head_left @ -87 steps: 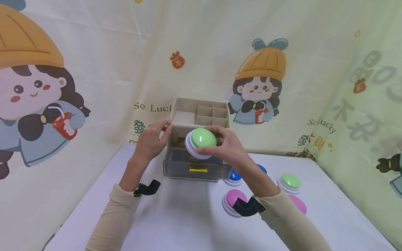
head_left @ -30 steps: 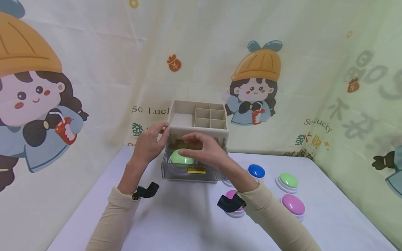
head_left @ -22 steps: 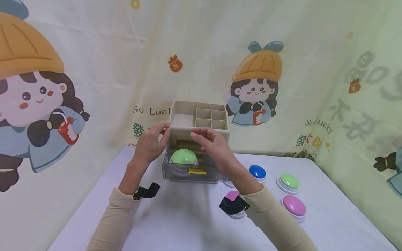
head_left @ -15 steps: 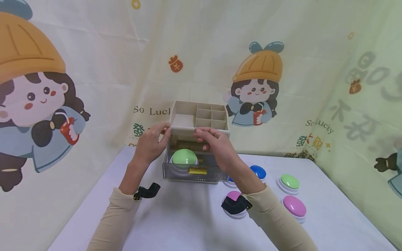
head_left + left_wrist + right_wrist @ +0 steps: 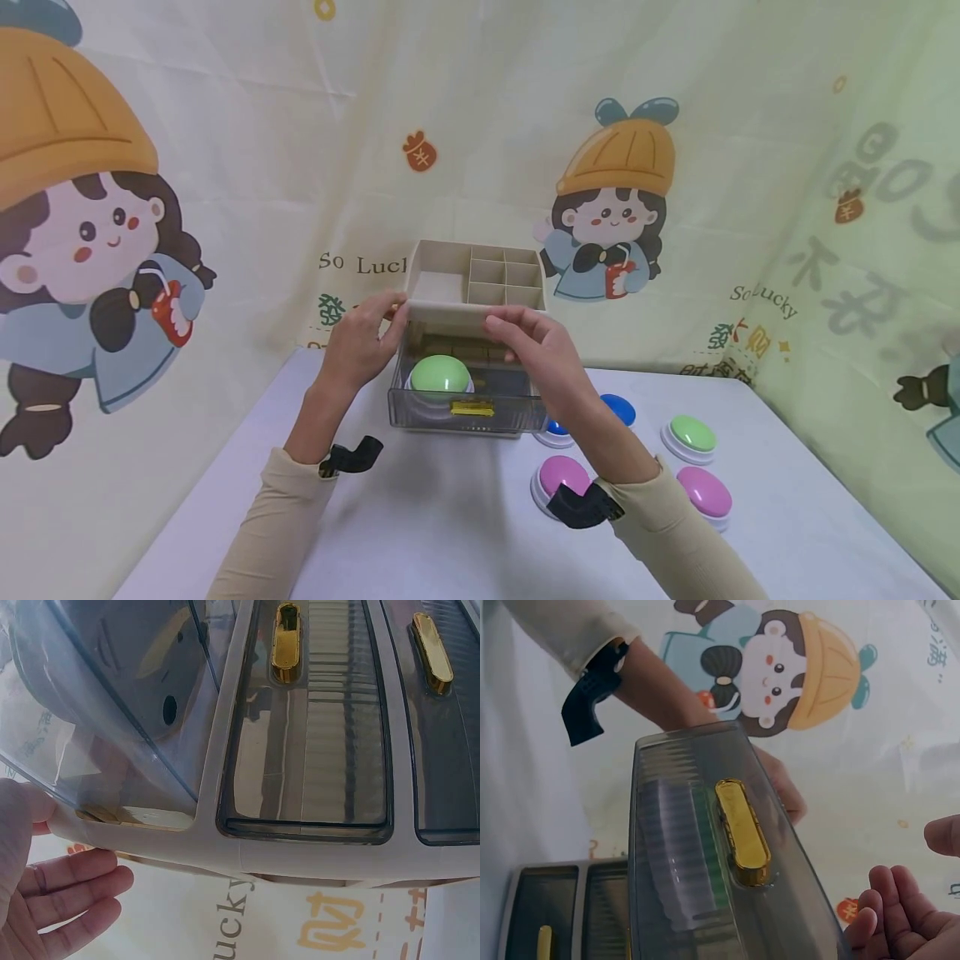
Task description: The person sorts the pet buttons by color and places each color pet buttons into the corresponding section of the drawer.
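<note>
A beige desktop drawer organizer (image 5: 442,312) stands on the table with its top clear-grey drawer (image 5: 420,410) pulled out. Inside that drawer, on the left, sits a green dome button (image 5: 438,375) on a white base. My left hand (image 5: 362,343) holds the organizer's upper left corner, thumb and fingers at its edge in the left wrist view. Over the drawer's right side is my right hand (image 5: 546,354), fingers loosely bent and holding nothing. The right wrist view shows the drawer's gold handle (image 5: 744,832), with the right-hand fingers (image 5: 900,911) beside the drawer.
Right of the organizer lie more dome buttons: a pink one (image 5: 562,475) and a blue one (image 5: 618,408) near my right forearm, a green one (image 5: 692,433) and another pink one (image 5: 705,490) farther right. A printed cloth (image 5: 480,167) hangs behind the table.
My right hand has lowered the green button into the drawer, let go of it, and drawn back up and to the right. The left hand keeps its place at the corner.
</note>
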`<control>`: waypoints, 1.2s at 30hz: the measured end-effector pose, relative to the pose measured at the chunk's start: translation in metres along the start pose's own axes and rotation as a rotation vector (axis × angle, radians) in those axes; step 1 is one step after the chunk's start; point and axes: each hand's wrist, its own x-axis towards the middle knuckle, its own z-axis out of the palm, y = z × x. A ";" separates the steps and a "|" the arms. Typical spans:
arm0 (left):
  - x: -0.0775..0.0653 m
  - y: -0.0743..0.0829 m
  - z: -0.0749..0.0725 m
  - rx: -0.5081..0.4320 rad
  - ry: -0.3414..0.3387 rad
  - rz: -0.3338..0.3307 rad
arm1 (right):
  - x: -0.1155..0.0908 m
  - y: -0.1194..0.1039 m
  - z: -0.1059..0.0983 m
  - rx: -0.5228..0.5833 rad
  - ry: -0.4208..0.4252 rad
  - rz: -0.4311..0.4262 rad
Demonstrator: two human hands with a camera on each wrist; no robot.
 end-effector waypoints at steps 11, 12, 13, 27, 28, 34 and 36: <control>0.001 -0.004 0.001 0.005 0.004 0.002 | -0.032 -0.006 -0.007 -0.085 0.054 -0.080; 0.001 -0.004 0.001 0.005 0.005 0.003 | -0.034 -0.006 -0.007 -0.096 0.060 -0.090; 0.001 -0.004 0.001 0.005 0.006 0.003 | -0.035 -0.006 -0.007 -0.107 0.069 -0.099; 0.003 -0.007 0.003 0.009 0.021 0.032 | -0.030 0.017 -0.022 -0.569 0.338 -0.579; 0.003 -0.008 0.003 0.008 0.023 0.035 | -0.030 0.018 -0.022 -0.581 0.341 -0.600; 0.003 -0.011 0.004 0.001 0.029 0.042 | -0.027 0.024 -0.027 -0.587 0.369 -0.630; 0.003 -0.011 0.005 0.000 0.029 0.042 | -0.026 0.027 -0.031 -0.587 0.382 -0.622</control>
